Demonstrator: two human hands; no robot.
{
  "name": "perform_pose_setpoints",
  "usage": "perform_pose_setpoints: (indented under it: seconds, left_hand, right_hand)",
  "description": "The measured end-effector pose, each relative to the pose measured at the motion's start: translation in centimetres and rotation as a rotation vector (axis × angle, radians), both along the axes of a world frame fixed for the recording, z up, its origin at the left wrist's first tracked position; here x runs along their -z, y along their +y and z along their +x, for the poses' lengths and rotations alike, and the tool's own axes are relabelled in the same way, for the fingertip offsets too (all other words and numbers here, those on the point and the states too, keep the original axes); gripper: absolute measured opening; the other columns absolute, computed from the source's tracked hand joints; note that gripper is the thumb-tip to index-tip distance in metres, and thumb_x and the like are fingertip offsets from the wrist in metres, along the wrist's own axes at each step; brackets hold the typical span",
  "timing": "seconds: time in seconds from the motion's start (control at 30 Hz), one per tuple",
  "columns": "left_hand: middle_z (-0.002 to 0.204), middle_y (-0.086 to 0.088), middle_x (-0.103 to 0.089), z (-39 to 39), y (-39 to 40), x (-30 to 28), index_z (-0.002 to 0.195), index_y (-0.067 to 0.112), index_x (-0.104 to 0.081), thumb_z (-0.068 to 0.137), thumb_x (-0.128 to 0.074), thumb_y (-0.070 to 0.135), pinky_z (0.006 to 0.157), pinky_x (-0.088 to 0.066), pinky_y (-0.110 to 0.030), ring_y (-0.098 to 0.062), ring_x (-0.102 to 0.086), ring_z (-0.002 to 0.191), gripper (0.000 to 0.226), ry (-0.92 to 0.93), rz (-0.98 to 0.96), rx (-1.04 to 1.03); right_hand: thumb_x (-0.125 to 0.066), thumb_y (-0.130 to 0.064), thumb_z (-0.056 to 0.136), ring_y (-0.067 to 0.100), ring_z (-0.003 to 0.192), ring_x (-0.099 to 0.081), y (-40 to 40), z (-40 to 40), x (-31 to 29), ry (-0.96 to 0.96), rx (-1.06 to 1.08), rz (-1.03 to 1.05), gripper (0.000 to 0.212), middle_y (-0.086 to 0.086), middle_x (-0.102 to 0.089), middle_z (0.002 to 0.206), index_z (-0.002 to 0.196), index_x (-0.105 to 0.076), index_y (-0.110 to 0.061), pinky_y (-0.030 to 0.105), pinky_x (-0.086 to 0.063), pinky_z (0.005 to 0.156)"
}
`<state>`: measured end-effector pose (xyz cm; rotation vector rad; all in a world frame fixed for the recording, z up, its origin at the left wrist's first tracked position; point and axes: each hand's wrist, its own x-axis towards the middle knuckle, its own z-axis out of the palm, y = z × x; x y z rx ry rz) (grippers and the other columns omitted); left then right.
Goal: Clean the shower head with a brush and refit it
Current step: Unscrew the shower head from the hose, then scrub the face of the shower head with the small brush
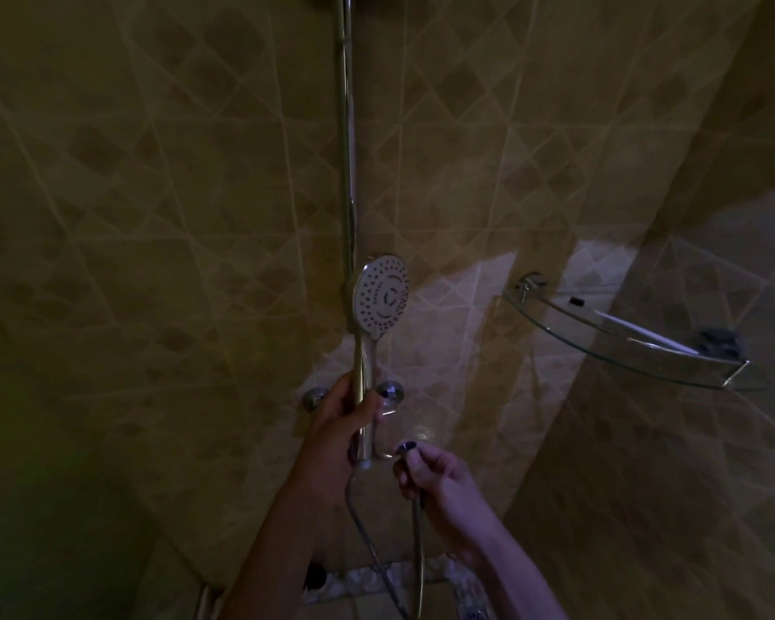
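Observation:
The hand-held shower head (381, 294) is upright in front of the tiled wall, its white spray face with dark nozzles turned toward me. My left hand (338, 425) grips its chrome handle near the lower end. My right hand (435, 478) pinches the free end nut of the metal hose (417, 557), a short way right of the handle's bottom and apart from it. The hose loops down toward the floor and back up. No brush is in view.
A vertical chrome riser rail (346, 127) runs up the wall behind the shower head. Two round wall fittings (391, 390) of the mixer sit behind my left hand. A glass corner shelf (623, 337) with small items sticks out at the right. Lighting is dim.

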<state>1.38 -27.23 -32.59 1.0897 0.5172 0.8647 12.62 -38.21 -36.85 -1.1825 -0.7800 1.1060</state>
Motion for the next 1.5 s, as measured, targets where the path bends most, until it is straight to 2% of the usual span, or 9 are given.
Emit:
perform_pose_setpoints:
  seconds: [0.13,0.3,0.4,0.6,0.7,0.97,1.17,1.3,1.5]
  left_hand:
    - [0.074,-0.007,-0.057,-0.3,-0.2,-0.6,0.111,0.01,-0.062,0.085,-0.062,0.021,0.062,-0.046,-0.022,-0.014,-0.053,0.066,0.028,0.011,0.081,-0.01]
    - [0.09,-0.013,-0.065,-0.4,-0.2,-1.3,0.107,0.007,-0.063,0.083,-0.064,0.02,0.071,-0.05,-0.033,-0.026,-0.061,0.082,0.028,-0.021,-0.01,0.002]
    - [0.089,-0.014,-0.068,-0.5,-0.1,-1.9,0.103,0.002,-0.063,0.082,-0.059,0.014,0.068,-0.05,-0.025,-0.021,-0.064,0.076,0.024,-0.019,0.015,0.013]
    - [0.077,-0.009,-0.065,-0.3,-0.7,-4.0,0.101,0.002,-0.063,0.078,-0.059,0.008,0.07,-0.048,-0.029,-0.016,-0.063,0.066,0.023,-0.171,-0.138,0.086]
    - [0.066,-0.007,-0.061,-0.4,-0.5,-5.5,0.105,0.001,-0.06,0.083,-0.052,0.003,0.068,-0.047,-0.032,-0.016,-0.062,0.06,0.023,-0.155,-0.09,0.093]
    - [0.075,-0.012,-0.063,-0.5,0.8,-7.6,0.096,0.003,-0.061,0.092,-0.046,-0.006,0.065,-0.053,-0.028,-0.02,-0.061,0.066,0.018,-0.079,-0.006,-0.076]
    - [0.072,-0.009,-0.067,-0.9,2.8,-9.9,0.098,0.007,-0.062,0.094,-0.045,-0.002,0.063,-0.052,-0.032,-0.023,-0.061,0.069,0.021,-0.072,0.035,-0.158]
    - [0.083,-0.017,-0.059,-1.3,4.2,-12.3,0.116,-0.002,-0.052,0.095,-0.044,-0.001,0.055,-0.054,-0.027,-0.021,-0.063,0.066,0.022,-0.126,0.055,-0.176]
    - [0.086,-0.017,-0.057,-1.8,6.0,-15.5,0.106,0.008,-0.057,0.093,-0.046,-0.005,0.054,-0.051,-0.029,-0.022,-0.06,0.069,0.022,-0.116,0.192,-0.232]
  right_hand:
    - [-0.058,-0.028,0.085,0.011,0.062,-0.046,0.4,0.6,-0.7,-0.082,0.019,0.036,0.026,0.005,-0.055,0.069,0.097,-0.067,-0.008,0.02,-0.037,0.058]
    - [-0.058,-0.026,0.084,0.012,0.066,-0.051,1.2,1.6,-2.4,-0.13,0.035,0.084,0.027,0.004,-0.061,0.075,0.101,-0.067,-0.007,0.02,-0.04,0.061]
    - [-0.059,-0.018,0.089,0.013,0.069,-0.052,1.6,2.5,-4.0,-0.135,0.022,0.104,0.021,-0.001,-0.066,0.079,0.104,-0.068,-0.008,0.023,-0.042,0.062]
    - [-0.057,-0.01,0.092,0.016,0.071,-0.054,2.7,4.3,-8.3,-0.185,0.055,0.12,0.017,0.001,-0.062,0.075,0.103,-0.069,-0.009,0.029,-0.042,0.067]
    - [-0.057,-0.011,0.092,0.02,0.075,-0.051,2.9,5.3,-10.2,-0.199,0.048,0.112,0.018,0.006,-0.057,0.077,0.104,-0.069,-0.008,0.033,-0.042,0.072]
    - [-0.052,-0.004,0.092,0.02,0.079,-0.055,3.6,6.7,-13.4,-0.186,0.087,0.156,0.02,0.006,-0.059,0.08,0.107,-0.066,-0.004,0.03,-0.046,0.075]
    - [-0.052,-0.006,0.093,0.022,0.084,-0.063,3.6,7.8,-18.0,-0.288,0.134,0.236,0.021,0.012,-0.061,0.089,0.109,-0.065,-0.006,0.037,-0.053,0.085]
    - [-0.051,-0.005,0.094,0.029,0.082,-0.06,3.9,8.0,-23.1,-0.405,0.167,0.331,0.018,0.016,-0.061,0.085,0.105,-0.065,-0.001,0.045,-0.051,0.089]
    - [-0.053,-0.007,0.093,0.027,0.081,-0.065,6.1,9.1,-29.6,-0.573,0.251,0.447,0.017,0.016,-0.066,0.084,0.095,-0.07,-0.007,0.047,-0.053,0.086]
